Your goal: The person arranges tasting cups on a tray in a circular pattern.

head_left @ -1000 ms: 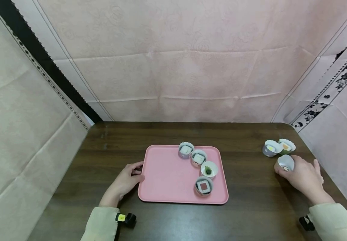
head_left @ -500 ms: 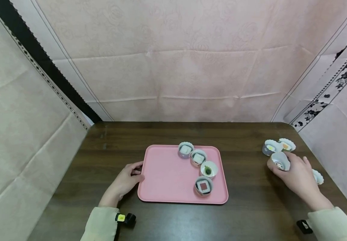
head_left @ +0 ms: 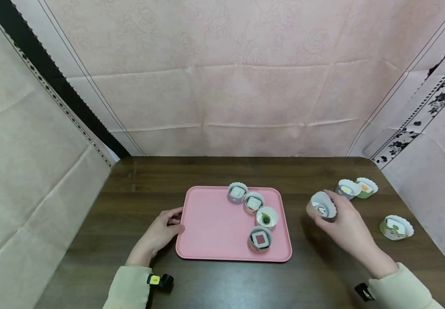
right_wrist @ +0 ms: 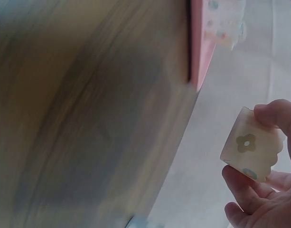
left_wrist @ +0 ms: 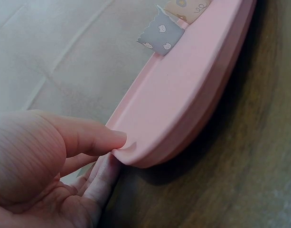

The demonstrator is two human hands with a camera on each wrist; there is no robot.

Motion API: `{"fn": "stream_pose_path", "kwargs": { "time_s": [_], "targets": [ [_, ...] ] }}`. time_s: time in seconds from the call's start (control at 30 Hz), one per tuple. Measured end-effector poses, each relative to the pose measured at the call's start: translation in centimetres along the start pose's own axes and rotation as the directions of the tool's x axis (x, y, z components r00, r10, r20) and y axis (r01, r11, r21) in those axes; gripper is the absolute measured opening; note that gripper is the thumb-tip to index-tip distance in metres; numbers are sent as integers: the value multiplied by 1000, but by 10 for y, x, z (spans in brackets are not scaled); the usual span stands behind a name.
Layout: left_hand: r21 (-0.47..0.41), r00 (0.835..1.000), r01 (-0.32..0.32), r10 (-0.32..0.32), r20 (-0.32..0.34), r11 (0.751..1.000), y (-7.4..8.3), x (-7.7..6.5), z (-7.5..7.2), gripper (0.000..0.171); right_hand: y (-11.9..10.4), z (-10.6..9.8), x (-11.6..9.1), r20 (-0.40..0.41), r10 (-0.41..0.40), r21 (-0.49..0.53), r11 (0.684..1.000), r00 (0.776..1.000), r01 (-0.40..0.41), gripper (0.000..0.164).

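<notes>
My left hand [head_left: 164, 230] pinches the left edge of a pink tray [head_left: 210, 223]; in the left wrist view the thumb [left_wrist: 93, 137] lies over the rim with fingers beneath. Several paper baking cups [head_left: 261, 238] stand in a row on the tray's right half, each with a small piece inside. My right hand [head_left: 347, 225] grips another paper baking cup [head_left: 322, 206] between thumb and fingers, right of the tray. In the right wrist view this cup [right_wrist: 252, 145] shows a flower print and a scalloped rim, raised off the table.
Two paper cups [head_left: 347, 189] stand close together at the table's back right. A third paper cup [head_left: 396, 227] stands near the right edge. The brown wooden table [head_left: 214, 283] ends at the back against a hanging pale cloth [head_left: 222, 98].
My right hand has carried its paper cup left, from the right-hand cups toward the tray. The cup near the right edge has come into full view. My left hand stays on the tray.
</notes>
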State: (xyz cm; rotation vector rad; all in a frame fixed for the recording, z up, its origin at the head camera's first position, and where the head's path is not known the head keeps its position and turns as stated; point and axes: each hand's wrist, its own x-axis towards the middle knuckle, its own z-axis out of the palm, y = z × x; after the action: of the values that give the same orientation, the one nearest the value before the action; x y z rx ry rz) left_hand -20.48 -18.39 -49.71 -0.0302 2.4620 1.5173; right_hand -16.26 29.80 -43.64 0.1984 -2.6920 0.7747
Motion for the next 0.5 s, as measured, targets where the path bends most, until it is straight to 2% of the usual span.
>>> {"fn": "stream_pose_path", "kwargs": {
  "time_s": [0.5],
  "targets": [
    [-14,1000,0,0,3,1000,0,-1,0,54,-58,40,-5,32,-122,96,988,992,118,74]
  ]
}}
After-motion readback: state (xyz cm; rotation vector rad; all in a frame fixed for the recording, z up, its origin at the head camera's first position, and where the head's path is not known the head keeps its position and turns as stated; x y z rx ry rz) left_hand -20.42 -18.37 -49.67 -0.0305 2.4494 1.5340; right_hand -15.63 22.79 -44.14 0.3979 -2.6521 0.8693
